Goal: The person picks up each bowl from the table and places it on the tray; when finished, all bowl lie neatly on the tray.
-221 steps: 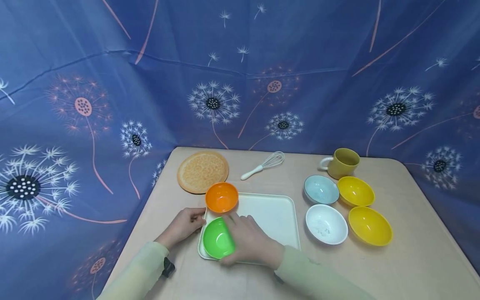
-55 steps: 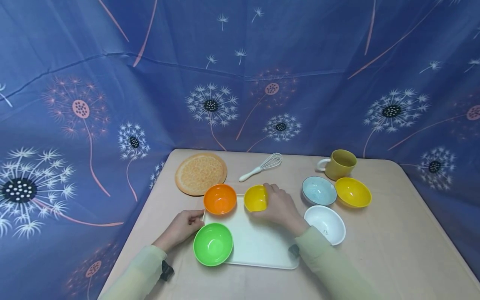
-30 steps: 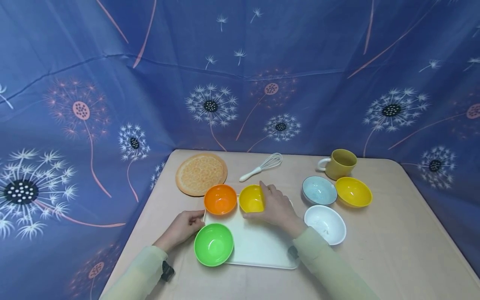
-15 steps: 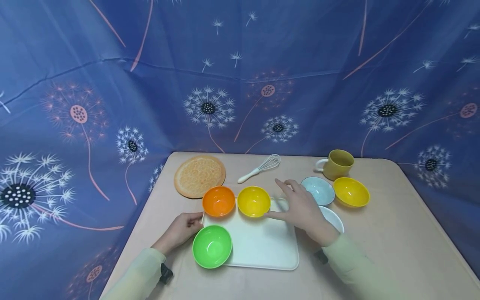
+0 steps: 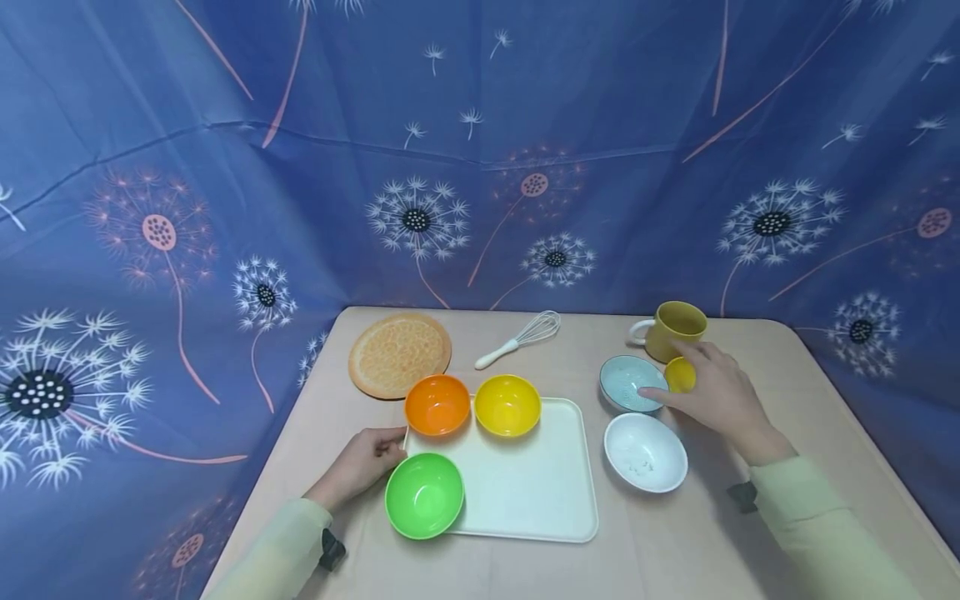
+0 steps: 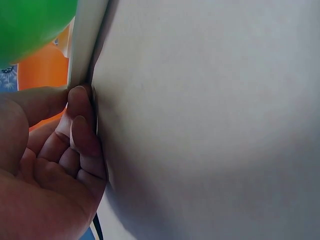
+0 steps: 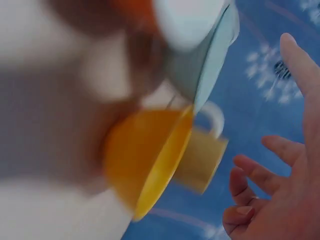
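Observation:
My left hand point(image 5: 360, 467) pinches the left edge of a white tray point(image 5: 525, 492) between thumb and fingers; the left wrist view shows the grip on the tray's rim point(image 6: 85, 45). A green bowl point(image 5: 424, 497) overhangs the tray's near left corner. Along its far side sit an orange bowl point(image 5: 438, 407) and a yellow bowl point(image 5: 507, 407). On the right, my right hand point(image 5: 716, 396) hovers with fingers spread over another yellow bowl point(image 5: 679, 377), hiding most of it in the head view. In the right wrist view this yellow bowl point(image 7: 145, 155) stands apart from the fingers.
A light blue bowl point(image 5: 630, 385) and a white bowl point(image 5: 647, 454) stand right of the tray. Behind them is a mustard mug point(image 5: 678, 329) with a white handle. A whisk point(image 5: 517, 340) and a round pizza-like disc point(image 5: 401, 356) lie at the back, before a blue curtain point(image 5: 480, 208).
My right hand released the green bowl, brought a yellow bowl from the right onto the tray and let it go. It then moved right to the other yellow bowl. The left hand stayed.

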`<state>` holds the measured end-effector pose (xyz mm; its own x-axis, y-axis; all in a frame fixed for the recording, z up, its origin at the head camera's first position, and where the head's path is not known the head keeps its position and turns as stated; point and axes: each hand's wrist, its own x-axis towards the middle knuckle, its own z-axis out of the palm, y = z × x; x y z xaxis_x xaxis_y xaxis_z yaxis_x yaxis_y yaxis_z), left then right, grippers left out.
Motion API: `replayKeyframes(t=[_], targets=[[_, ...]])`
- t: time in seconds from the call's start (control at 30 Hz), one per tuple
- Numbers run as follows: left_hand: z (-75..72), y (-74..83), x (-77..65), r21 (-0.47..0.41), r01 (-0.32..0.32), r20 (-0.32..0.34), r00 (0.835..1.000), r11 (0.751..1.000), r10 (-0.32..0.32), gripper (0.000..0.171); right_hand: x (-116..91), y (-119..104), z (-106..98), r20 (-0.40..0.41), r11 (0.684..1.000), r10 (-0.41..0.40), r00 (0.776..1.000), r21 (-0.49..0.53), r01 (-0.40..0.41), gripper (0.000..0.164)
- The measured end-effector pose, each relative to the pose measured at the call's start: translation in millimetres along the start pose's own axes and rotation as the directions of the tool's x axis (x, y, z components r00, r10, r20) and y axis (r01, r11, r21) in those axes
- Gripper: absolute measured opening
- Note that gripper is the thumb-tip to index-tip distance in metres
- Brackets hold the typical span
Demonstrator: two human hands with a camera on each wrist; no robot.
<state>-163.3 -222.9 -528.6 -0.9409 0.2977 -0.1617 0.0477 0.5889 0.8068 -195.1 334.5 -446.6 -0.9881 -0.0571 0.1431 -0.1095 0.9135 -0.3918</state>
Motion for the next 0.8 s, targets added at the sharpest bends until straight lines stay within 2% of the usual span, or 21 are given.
replayKeyframes(t=[0.17,0.33,0.5,0.8], targets=[[-0.6,-2.2,0.2,0.004,0.001,-0.004,1.000,1.000,-0.001,0.047,1,39,-5,0.018,0.998,0.050,0.999,-0.046,-0.049,0.117],[-0.4,-3.2,0.6,0.011,-0.005,0.001,1.000,1.000,0.005,0.047,-1,63,-2,0.039,0.990,0.113,0.993,-0.091,-0.109,0.127],[0.3,-2.7,0.4,0.011,-0.004,-0.002,1.000,1.000,0.004,0.047,-3,73,2,0.078,0.984,0.167,0.983,-0.083,-0.160,0.130],[1.5,-4.3,2.0,0.001,0.015,-0.009,1.000,1.000,-0.015,0.048,-3,80,10,0.124,0.980,0.193,0.973,-0.071,-0.185,0.133]])
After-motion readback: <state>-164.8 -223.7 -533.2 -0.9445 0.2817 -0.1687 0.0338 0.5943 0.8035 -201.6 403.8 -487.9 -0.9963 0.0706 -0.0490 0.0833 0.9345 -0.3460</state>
